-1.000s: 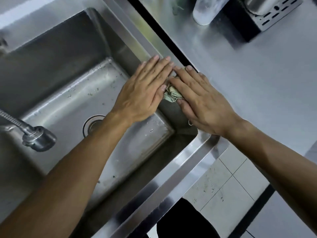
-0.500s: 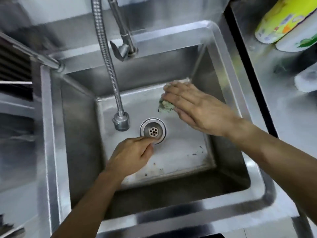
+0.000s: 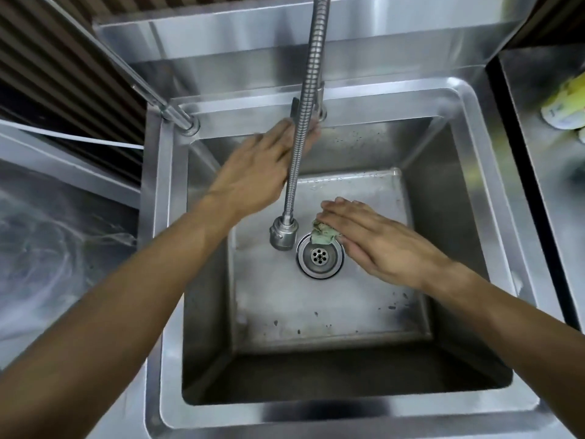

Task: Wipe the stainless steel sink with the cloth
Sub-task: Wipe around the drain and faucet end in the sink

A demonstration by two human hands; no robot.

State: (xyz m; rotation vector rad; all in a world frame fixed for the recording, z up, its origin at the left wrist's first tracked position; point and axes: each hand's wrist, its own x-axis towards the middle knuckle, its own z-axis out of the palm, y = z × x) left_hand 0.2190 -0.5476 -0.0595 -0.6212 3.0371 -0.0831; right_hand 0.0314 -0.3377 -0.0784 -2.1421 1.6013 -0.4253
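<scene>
The sink (image 3: 468, 217) fills the middle of the view, its basin deep and square, with the drain (image 3: 319, 255) near the centre of the floor. Dark specks dot the floor toward 5 and 6 o'clock from the drain.

The right hand (image 3: 376, 239) lies flat, palm down, fingers straight and close together, pointing toward 10 o'clock. It presses the cloth (image 3: 322, 234) against the floor; the cloth is a small crumpled pale-green wad that peeks out from under the fingers at the drain's 12 o'clock rim, overlapping that rim slightly. Most of the cloth is hidden under the hand.

The left hand (image 3: 259, 172) reaches up toward 12 o'clock, fingers extended and blurred, at the back wall of the basin behind the hose (image 3: 300, 128). The fingertips pass behind the hose near the tap base, so I cannot tell whether they grip anything; the hand looks open and holds nothing that shows.

The hose is a ribbed metal tube hanging from the top edge down to a spray head (image 3: 284, 232), which hangs just at 9 o'clock of the drain, beside the cloth. At 3 o'clock, beyond the sink rim, a counter (image 3: 544, 185) carries a yellow-and-white packet (image 3: 566, 106), partly cut off by the frame. At 9 o'clock lies another steel surface (image 3: 63, 232).
</scene>
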